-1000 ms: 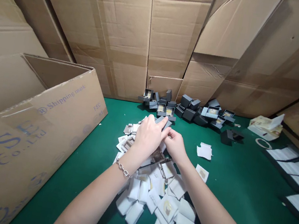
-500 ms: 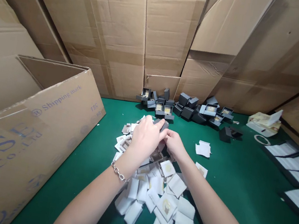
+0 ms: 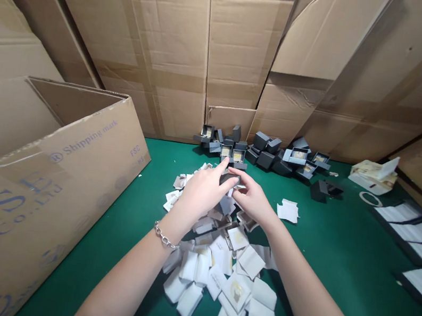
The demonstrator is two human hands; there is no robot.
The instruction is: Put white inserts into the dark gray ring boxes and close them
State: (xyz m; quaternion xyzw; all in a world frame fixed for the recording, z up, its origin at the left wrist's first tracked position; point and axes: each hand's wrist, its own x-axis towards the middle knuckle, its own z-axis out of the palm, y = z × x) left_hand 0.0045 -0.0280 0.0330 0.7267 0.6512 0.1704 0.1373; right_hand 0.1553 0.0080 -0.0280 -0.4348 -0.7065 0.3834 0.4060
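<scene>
My left hand (image 3: 201,191), with a chain bracelet on its wrist, and my right hand (image 3: 253,197) meet above a heap of small white paper pads (image 3: 222,273) on the green table (image 3: 132,242). Both hands are closed on one small dark grey box (image 3: 230,177), which they hold between their fingertips. Just beyond the hands lies a cluster of similar dark grey boxes (image 3: 264,153), some open with pale inserts showing.
A large open cardboard carton (image 3: 42,173) printed with blue letters stands at the left. Flattened cardboard sheets (image 3: 237,49) line the back. Loose white pads (image 3: 288,211) lie to the right, and black trays with white cards (image 3: 419,241) sit at the right edge.
Both hands have lifted slightly and moved forward with the grey box, toward the cluster of dark boxes. The right hand now grips the box more from the side.
</scene>
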